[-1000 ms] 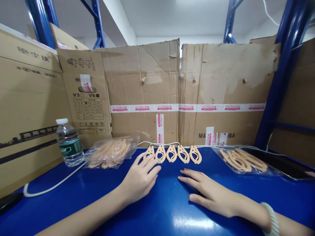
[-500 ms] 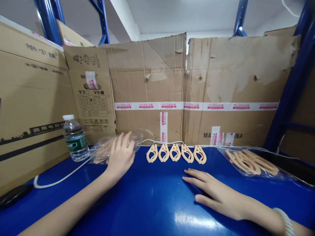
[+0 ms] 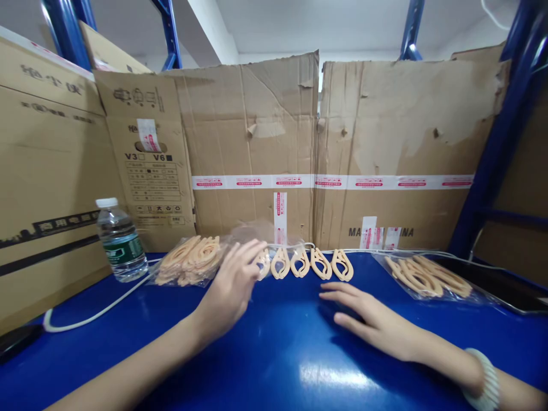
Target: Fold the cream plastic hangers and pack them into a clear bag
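Several peach plastic clips [image 3: 317, 264] lie in a row at the back of the blue tabletop [image 3: 274, 354]. My left hand [image 3: 229, 288] reaches forward with its fingers stretched out. Its fingertips are at the loose clear end of a plastic bag of peach clips [image 3: 188, 262], right beside the leftmost clip of the row. I cannot tell whether the fingers pinch the plastic. My right hand [image 3: 370, 319] lies flat and open on the table, just in front of the row's right end, holding nothing. A pale bead bracelet [image 3: 482, 379] is on that wrist.
A second clear bag of peach clips [image 3: 423, 277] lies at the right. A water bottle [image 3: 120, 240] stands at the left, with a white cable [image 3: 85, 317] running past it. Cardboard boxes [image 3: 257, 154] wall the back and left. A blue rack post [image 3: 492, 171] stands right, with a dark flat device [image 3: 505, 285] by it.
My left hand went from the row's left end to the left bag, then came back right; the bag's loose plastic now stretches toward the row. My right hand stayed flat.
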Demonstrator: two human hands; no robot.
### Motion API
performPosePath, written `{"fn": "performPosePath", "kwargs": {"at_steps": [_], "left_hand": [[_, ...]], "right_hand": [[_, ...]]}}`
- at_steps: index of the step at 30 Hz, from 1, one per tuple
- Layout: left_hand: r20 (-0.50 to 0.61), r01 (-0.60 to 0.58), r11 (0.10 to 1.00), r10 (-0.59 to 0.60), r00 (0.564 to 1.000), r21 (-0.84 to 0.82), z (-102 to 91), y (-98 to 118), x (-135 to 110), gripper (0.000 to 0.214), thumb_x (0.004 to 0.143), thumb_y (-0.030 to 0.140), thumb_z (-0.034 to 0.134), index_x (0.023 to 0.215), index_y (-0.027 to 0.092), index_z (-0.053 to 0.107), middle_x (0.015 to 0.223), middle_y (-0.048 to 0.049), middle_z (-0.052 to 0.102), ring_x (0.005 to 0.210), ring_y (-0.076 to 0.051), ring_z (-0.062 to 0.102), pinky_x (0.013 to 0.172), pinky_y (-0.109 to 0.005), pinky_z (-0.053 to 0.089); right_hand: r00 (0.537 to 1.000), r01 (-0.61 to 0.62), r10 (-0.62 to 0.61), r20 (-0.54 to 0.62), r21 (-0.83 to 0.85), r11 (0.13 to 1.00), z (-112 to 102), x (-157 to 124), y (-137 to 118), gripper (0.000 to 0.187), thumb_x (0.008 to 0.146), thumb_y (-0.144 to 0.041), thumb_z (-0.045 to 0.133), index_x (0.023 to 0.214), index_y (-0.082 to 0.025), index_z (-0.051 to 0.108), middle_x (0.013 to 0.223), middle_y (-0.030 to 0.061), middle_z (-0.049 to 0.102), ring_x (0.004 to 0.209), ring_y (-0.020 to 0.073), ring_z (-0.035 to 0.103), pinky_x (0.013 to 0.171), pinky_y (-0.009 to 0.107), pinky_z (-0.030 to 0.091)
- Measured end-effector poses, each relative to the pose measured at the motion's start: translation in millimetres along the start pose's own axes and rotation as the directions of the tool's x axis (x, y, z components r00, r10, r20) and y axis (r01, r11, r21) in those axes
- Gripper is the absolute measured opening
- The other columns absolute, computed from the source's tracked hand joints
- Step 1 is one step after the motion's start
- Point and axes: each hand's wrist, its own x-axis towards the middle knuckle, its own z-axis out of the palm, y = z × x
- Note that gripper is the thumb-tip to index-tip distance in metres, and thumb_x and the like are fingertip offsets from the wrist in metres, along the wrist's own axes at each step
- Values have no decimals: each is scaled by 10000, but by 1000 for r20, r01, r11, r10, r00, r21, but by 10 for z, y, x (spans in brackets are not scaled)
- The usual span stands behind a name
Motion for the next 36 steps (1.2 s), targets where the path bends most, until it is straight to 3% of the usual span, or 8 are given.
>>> {"fn": "performPosePath", "kwargs": {"at_steps": [4, 9, 12, 15, 19, 22, 28, 36], "left_hand": [[157, -159, 952, 204, 966, -260, -13, 338, -18, 221, 887, 38, 420, 960, 234, 492, 1459, -75, 466, 1417, -262, 306, 1115, -567, 311], [340, -197, 917, 319, 885, -348, 15, 481, -81, 270, 832, 25, 501, 993, 235, 551, 1546, -82, 326, 1447, -308, 214, 1110, -571, 311], [381, -102, 891, 290, 878, -443, 22, 477, -102, 241, 810, 202, 597, 1049, 216, 568, 1539, -124, 323, 1426, -361, 250, 1100, -579, 317], [343, -40, 824, 279, 897, -565, 28, 488, -105, 427, 766, 420, 631, 1133, 212, 560, 1468, -145, 428, 1359, -391, 356, 1090, -594, 310], [223, 79, 831, 56, 973, -550, 97, 568, -98, 115, 833, 217, 585, 943, 201, 558, 1123, -100, 640, 1045, -246, 585, 923, -422, 475], [187, 164, 861, -82, 979, -481, 180, 637, -96, 174, 791, 197, 664, 853, 188, 502, 846, -46, 610, 780, -182, 566, 706, -322, 490], [166, 147, 903, -86, 982, -405, 286, 689, -122, 223, 768, 180, 687, 875, 181, 491, 804, -25, 581, 719, -173, 525, 634, -297, 458], [91, 45, 904, -7, 996, -424, 276, 692, -137, 118, 845, 85, 596, 861, 175, 522, 779, -21, 617, 698, -152, 537, 650, -277, 459]], "right_hand": [[924, -75, 133, -358, 170, 983, -61, 45, 139, 386, 959, -475, 432, 1132, -198, 636, 1194, 116, 652, 1130, 289, 585, 1008, 489, 440], [829, -105, 261, -495, 320, 942, -90, 58, 181, 386, 899, -525, 494, 1045, -202, 648, 1093, 106, 680, 1052, 300, 615, 913, 471, 499], [861, -89, 218, -459, 286, 954, -69, 45, 112, 351, 918, -489, 481, 1054, -201, 628, 1106, 105, 667, 1046, 282, 610, 908, 455, 500], [909, -17, 94, -406, 187, 982, -38, 18, 15, 292, 943, -423, 474, 1094, -208, 603, 1133, 102, 648, 1031, 256, 604, 897, 442, 499], [928, 84, -86, -362, -20, 996, 2, -22, -152, 253, 890, -364, 586, 1097, -218, 582, 1083, 84, 630, 992, 236, 581, 857, 423, 494], [936, 153, -191, -294, -149, 977, 36, -26, -297, 291, 836, -373, 659, 1066, -209, 592, 1005, 77, 621, 936, 238, 565, 827, 420, 488], [946, 169, -246, -210, -327, 930, 139, 25, -413, 222, 876, -285, 611, 1070, -176, 611, 915, 85, 610, 822, 232, 547, 697, 382, 497], [917, 266, -343, -203, -328, 906, 182, 22, -422, 221, 948, -124, 422, 947, -168, 638, 771, 58, 592, 715, 187, 481, 631, 325, 420]]}}
